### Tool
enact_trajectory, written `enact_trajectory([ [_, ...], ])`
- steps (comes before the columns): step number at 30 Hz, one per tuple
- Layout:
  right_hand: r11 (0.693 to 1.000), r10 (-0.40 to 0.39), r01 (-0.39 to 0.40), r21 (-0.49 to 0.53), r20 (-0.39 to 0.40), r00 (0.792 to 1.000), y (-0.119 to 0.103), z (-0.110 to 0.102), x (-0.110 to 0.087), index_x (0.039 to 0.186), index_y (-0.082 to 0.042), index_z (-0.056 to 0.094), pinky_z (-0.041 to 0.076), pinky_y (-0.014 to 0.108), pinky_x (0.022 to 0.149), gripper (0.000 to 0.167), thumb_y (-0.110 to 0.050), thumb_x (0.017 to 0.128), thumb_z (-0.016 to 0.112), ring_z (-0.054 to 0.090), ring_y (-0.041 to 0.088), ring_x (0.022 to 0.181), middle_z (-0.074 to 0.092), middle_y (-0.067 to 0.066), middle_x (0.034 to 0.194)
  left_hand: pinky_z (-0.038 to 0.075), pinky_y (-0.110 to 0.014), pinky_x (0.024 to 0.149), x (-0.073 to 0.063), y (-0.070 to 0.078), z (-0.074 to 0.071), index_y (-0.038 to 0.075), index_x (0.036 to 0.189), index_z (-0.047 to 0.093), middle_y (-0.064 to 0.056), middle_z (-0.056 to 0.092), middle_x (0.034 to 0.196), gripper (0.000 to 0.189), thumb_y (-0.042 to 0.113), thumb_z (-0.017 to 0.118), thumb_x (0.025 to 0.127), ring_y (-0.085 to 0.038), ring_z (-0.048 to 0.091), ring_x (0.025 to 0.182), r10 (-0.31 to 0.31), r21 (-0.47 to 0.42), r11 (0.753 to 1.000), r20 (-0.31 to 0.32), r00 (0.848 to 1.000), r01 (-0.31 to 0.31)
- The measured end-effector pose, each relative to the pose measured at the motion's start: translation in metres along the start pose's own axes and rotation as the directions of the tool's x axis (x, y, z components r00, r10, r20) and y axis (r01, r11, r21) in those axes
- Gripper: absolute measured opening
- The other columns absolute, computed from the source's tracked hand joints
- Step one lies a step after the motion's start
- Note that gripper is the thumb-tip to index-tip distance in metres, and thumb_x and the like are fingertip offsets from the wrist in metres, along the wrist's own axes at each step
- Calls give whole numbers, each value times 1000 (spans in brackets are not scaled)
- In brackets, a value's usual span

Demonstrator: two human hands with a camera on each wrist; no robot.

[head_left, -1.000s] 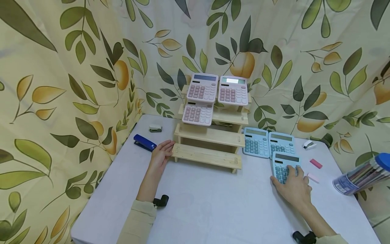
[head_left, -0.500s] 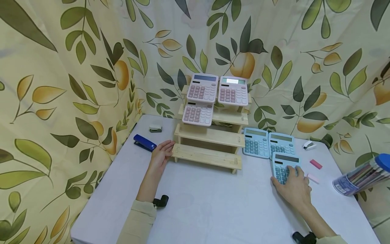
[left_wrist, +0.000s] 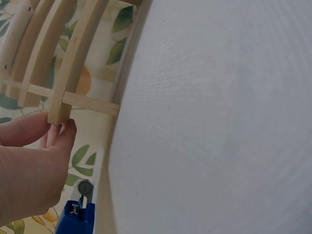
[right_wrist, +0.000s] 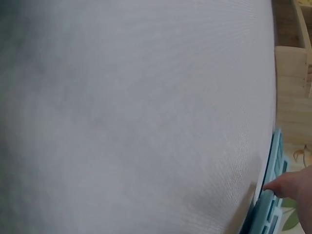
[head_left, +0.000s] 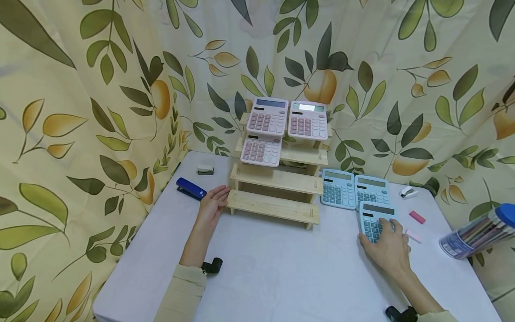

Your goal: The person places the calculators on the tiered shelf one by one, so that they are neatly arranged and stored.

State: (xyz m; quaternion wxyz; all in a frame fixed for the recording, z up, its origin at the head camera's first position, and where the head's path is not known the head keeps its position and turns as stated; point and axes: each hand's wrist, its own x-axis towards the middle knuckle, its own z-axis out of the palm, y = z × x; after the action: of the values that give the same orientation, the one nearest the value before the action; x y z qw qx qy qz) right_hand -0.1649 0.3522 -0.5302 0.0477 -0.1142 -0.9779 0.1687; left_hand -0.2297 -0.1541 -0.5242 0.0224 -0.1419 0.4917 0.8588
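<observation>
My left hand (head_left: 210, 209) pinches the left end of the lowest step of a tiered wooden display stand (head_left: 277, 206); in the left wrist view, thumb and fingertips meet around that wooden end (left_wrist: 59, 113). On the right, my right hand (head_left: 389, 250) grips the front light-blue calculator (head_left: 372, 219), thumb at its left edge and fingers over its right side, hiding part of the keys. Two more blue calculators (head_left: 338, 190) lie just behind it. Pink-and-white calculators (head_left: 267, 115) lean on the stand's upper tiers, two on top and one below at left. The two lower steps are bare.
Left of the stand lie a blue stapler (head_left: 191, 188) and a small green-and-white item (head_left: 205, 170). To the right are a white correction-tape-like item (head_left: 408, 191), two pink erasers (head_left: 417, 216) and a clear tub of pencils (head_left: 476, 232). Patterned curtains (head_left: 362, 27) border the white table (head_left: 257, 273).
Almost nothing differs; the right hand shifts very slightly on the front blue calculator. Left hand, stand and other objects stay put.
</observation>
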Motion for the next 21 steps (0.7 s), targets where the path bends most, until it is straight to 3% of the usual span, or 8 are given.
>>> enact_trajectory([
  [7,1000,20,-21,18,5,1000,-1,-3,-2,152,11,35,37,81,93,89,-38,90,75,32,69,126,19,43,154,44,-33,116,-1,-2,1,-6,152,43,-24,51,153,66,-26,46,90,-31,47,145,1,-5,1000,6,1000,-1],
  [14,999,-27,29,41,-37,999,-2,-9,-4,150,13,36,37,80,90,87,-37,91,74,34,66,124,21,43,153,42,-34,117,-1,-1,1,-7,154,40,-24,50,154,66,-26,45,90,-30,47,145,-4,-7,1000,21,1000,4],
  [21,997,-59,62,51,-58,997,-11,-22,-4,152,10,37,38,82,96,86,-39,91,74,33,63,125,21,40,156,43,-33,117,0,0,0,-7,154,40,-23,51,153,67,-26,45,90,-29,47,145,-3,5,1000,11,1000,3],
])
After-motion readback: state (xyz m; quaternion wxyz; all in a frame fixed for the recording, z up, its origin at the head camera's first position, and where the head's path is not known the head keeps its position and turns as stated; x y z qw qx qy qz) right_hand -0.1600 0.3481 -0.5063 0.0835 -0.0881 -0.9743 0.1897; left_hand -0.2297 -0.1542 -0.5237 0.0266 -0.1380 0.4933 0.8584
